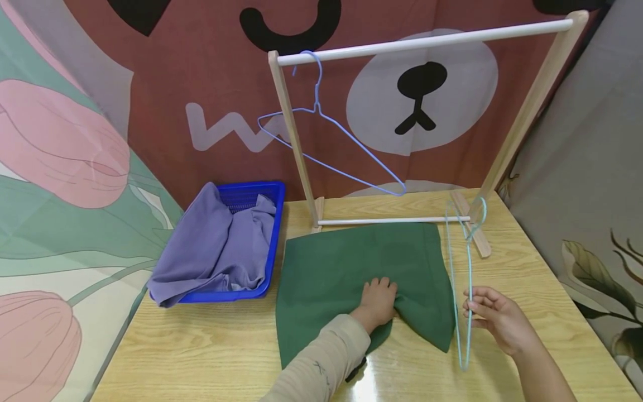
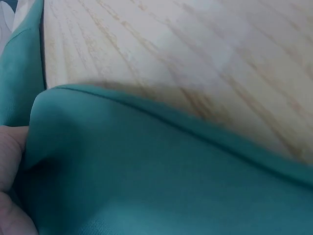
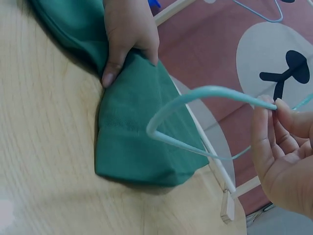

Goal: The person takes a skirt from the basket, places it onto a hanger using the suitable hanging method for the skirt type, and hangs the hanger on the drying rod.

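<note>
A green cloth garment (image 1: 351,262) lies spread on the table, bunched near its front edge. My left hand (image 1: 379,301) grips it there; the right wrist view shows that thumb (image 3: 108,79) at the edge of the cloth. At the garment's right side, my right hand (image 1: 497,318) pinches a light teal clothes hanger (image 1: 469,279) between thumb and fingers. The hanger stands nearly edge-on to the head view, its hook up. In the left wrist view, fingertips (image 2: 10,156) press into a fold of the green cloth (image 2: 146,171).
Behind the cloth stands a wooden garment rack with a white top rail (image 1: 427,42) and a low white bar (image 1: 392,221). A blue hanger (image 1: 361,146) hangs at the rail's left end. To the left, a blue basket (image 1: 275,240) holds purple cloth (image 1: 211,245).
</note>
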`<state>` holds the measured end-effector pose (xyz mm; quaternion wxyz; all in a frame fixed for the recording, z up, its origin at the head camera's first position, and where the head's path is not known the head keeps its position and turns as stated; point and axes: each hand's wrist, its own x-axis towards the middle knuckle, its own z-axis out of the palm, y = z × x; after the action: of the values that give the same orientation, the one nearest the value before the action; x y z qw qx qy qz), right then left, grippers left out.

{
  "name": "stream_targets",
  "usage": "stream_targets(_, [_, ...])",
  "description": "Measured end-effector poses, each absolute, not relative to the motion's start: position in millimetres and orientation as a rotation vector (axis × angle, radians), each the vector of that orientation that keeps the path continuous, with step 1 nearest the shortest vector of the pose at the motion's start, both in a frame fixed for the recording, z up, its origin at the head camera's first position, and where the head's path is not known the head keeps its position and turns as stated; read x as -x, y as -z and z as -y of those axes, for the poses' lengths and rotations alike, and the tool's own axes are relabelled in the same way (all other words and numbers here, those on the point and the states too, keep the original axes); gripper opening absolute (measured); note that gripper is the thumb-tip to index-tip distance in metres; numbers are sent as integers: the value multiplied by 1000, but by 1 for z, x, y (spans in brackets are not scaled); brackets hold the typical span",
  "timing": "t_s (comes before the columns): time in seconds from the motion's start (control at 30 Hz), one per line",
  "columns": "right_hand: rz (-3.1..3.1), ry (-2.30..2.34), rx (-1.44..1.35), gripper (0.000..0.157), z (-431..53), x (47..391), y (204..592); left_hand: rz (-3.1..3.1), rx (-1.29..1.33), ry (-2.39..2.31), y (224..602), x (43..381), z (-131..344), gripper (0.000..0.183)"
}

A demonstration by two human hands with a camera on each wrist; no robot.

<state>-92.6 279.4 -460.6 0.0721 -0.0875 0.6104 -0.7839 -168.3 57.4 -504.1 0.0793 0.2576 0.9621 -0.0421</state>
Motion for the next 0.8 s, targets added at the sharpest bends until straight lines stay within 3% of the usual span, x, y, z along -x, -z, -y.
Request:
stream_targets(0.4, [-2018,2232,107,16,-282,83,468,-2911,-767,264,505,165,-61,25])
stream_targets(0.8, [-2098,2150,-3,13,-283,79,474,-2992,-734,218,511,166,-60,17])
